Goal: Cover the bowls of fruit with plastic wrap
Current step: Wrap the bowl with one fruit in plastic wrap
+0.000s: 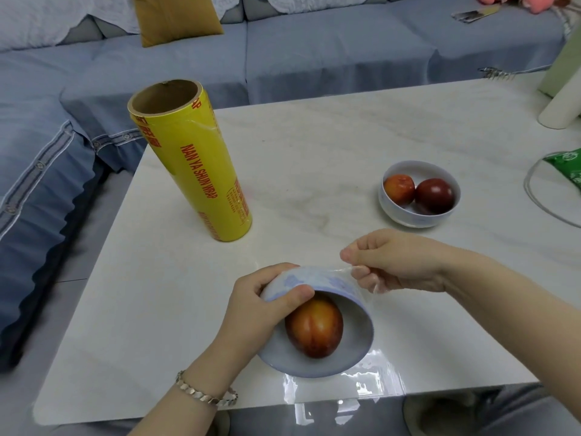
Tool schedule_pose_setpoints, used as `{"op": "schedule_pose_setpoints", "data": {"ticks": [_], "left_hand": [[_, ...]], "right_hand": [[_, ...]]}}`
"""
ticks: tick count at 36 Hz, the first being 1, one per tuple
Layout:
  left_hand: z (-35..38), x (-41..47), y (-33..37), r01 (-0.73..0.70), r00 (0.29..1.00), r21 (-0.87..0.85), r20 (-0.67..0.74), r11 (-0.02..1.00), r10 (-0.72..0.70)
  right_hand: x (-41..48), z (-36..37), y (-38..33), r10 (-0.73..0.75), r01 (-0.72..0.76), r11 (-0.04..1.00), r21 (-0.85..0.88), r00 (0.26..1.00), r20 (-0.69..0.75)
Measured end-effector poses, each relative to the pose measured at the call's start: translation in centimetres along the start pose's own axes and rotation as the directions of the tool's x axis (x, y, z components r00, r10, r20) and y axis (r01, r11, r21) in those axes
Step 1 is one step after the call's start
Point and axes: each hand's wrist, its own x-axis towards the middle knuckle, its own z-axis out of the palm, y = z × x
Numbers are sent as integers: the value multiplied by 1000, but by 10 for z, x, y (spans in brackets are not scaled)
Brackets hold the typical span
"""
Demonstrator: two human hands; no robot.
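A bracelet (204, 394) circles the left wrist at the bottom of the view. Above it the left hand (251, 313) grips the near bowl (366, 322), with the thumb hooked over the rim and the fingers curled round the outer wall. The bowl is tilted with its mouth toward the camera and holds one red-orange fruit (314, 328). It sits close to the near edge of the table (314, 146).

A sheet of plastic wrap (361, 376) lies under the bowl and hangs over that near edge. It also runs up over the bowl's back wall to the right hand (396, 265), which pinches the film between thumb and curled fingers just beside the bowl.

The roll (195, 171), yellow with red print, stands upright near the table's left edge, well apart from both hands. The far bowl (405, 215) stands upright and uncovered beyond the right hand and holds two plums (435, 191) that touch each other. Bare marble lies between the roll and the far bowl, and more lies left of the near bowl out to the table's left edge.

On the right side a thin white cable (531, 196) loops across the top, near a green packet (569, 168) cut off by the frame. A white cylinder (559, 108) stands toward the far right corner. A blue sofa (314, 51) wraps round the table's far and left sides, and a mustard cushion (176, 17) rests on it
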Motion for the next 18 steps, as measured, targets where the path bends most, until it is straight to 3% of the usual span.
{"op": "schedule_pose_setpoints", "data": {"ticks": [5,8,11,13,16,18], "left_hand": [[-2,0,-4,13,1000,25,8,1000,-13],[-1,0,-5,19,999,44,38,999,-20],[-1,1,-6,27,999,52,33,998,-29],[-2,1,-7,27,999,53,32,998,-29],[-2,1,-6,-10,999,68,48,998,7],[-1,0,-5,-43,997,66,63,997,39]], "right_hand": [[-2,-4,-6,147,-128,974,-188,985,94],[-5,-4,-7,177,-142,966,-214,972,154],[-3,-2,2,-9,21,992,-125,995,95],[0,6,9,-204,203,979,-29,978,-44],[6,21,21,-416,438,899,7,857,-304],[11,29,25,-486,520,853,-38,767,-419]]}}
